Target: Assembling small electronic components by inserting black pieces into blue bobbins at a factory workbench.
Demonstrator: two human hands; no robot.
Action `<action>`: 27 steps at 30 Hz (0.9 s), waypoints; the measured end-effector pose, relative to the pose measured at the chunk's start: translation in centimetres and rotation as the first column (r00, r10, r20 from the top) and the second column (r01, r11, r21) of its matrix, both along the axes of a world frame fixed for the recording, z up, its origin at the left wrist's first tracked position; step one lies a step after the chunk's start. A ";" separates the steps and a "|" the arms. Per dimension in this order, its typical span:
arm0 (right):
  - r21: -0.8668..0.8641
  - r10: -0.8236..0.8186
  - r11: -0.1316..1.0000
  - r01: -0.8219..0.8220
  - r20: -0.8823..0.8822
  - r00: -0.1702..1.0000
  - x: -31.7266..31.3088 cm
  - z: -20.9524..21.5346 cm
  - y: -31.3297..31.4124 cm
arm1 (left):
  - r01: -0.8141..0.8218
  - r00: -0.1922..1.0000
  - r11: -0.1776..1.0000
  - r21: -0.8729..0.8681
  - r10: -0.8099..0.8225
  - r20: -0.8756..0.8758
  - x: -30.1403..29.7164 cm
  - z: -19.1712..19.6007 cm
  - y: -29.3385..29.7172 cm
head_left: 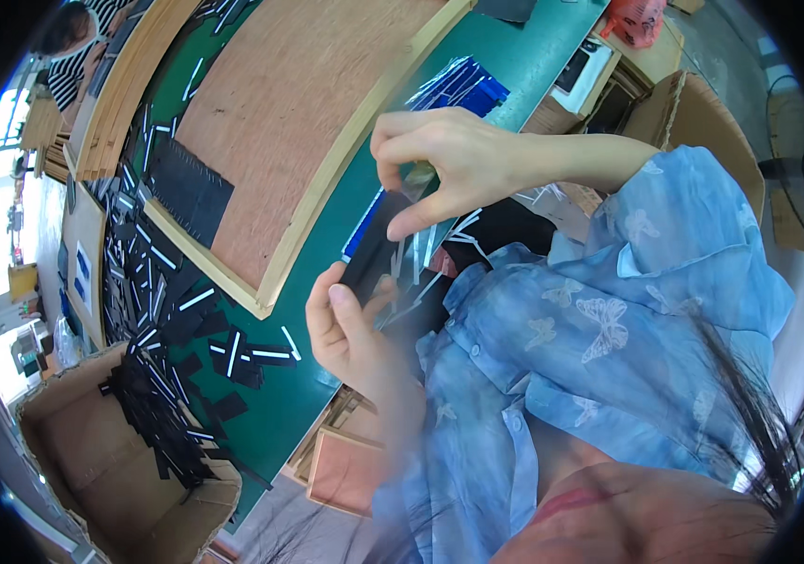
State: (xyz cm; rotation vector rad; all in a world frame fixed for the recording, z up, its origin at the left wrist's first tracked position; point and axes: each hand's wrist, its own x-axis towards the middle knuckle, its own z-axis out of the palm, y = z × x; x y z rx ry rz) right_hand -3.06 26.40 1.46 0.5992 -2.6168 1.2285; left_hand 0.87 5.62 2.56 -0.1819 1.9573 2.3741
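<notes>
A thin flat black piece [371, 258] is between my two hands, partly smeared by motion. At its lower end, my left hand [350, 324] pinches it between thumb and fingers. My right hand [444, 164] curves about its upper end, thumb and forefinger bent toward each other. Blur hides whether those fingertips press on the piece. Thin white strips [414, 254] lie or hang just right of it. Beyond my hands, many black pieces [162, 254], several with a white strip on them, are heaped on the green table [303, 334].
A wood-framed board [275, 113] covers much of the table. Blue strips [468, 86] lie beside its frame. An open cardboard box [92, 451] stands at lower left, black pieces spilling over its edge. Another carton [722, 132] is at upper right. A person [68, 70] is at far upper left.
</notes>
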 end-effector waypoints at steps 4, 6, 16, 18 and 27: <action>-0.042 0.063 0.997 -0.058 0.134 0.989 -0.1 -0.6 -0.1 | 0.014 1.000 1.000 -0.011 -0.014 0.004 0.0 -0.5 -0.3; -0.070 0.075 0.995 -0.064 0.161 0.984 -0.1 -0.7 -0.1 | 0.020 1.000 1.000 -0.008 -0.019 0.020 0.0 -0.6 -0.5; -0.108 0.206 0.977 -0.185 0.231 0.951 0.1 -0.1 -0.3 | 0.050 0.996 0.990 -0.132 -0.040 0.078 0.5 -0.4 -2.0; -0.079 0.196 0.980 -0.183 0.210 0.958 0.3 0.3 -0.6 | 0.039 0.996 0.992 -0.122 -0.029 0.087 0.5 -0.3 -1.8; 0.028 0.136 0.988 -0.149 0.268 0.954 0.1 0.7 -0.9 | 0.080 0.996 0.969 -0.233 -0.069 0.054 0.8 0.1 -1.4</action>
